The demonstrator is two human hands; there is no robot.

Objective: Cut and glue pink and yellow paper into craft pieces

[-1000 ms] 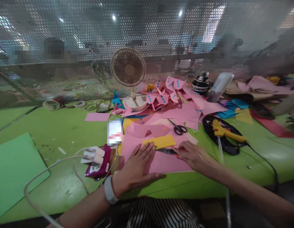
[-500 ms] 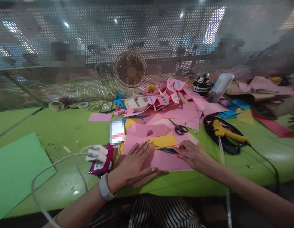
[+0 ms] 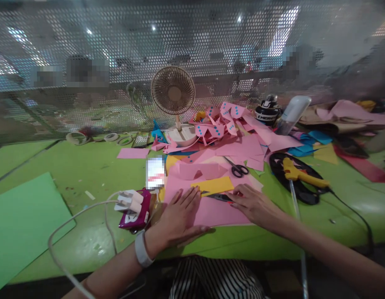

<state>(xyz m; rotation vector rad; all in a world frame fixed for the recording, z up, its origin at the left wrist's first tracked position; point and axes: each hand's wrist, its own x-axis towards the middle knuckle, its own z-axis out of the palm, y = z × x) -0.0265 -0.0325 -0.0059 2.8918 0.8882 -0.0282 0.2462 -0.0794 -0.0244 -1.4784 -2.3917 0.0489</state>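
Note:
My left hand lies flat with its fingers stretched out on a pink paper sheet. Its fingertips are by the left end of a yellow paper strip. My right hand is closed around dark-bladed scissors, with bits of red showing at the grip. The blades point left, just below the yellow strip, and the handles are mostly hidden by my fingers. Behind the strip stands a folded pink paper piece with a notch. A second pair of black-handled scissors rests beyond my right hand.
A yellow glue gun lies on a black tray at right. Pink paper pieces with blue dots pile beside a small fan. A purple power block with white plugs and a cable stands left, near a green sheet.
The whole view has shifted slightly to the left, so things appear a little further right. Both hands keep almost the same pose; the scissors' blades seem slightly changed in position.

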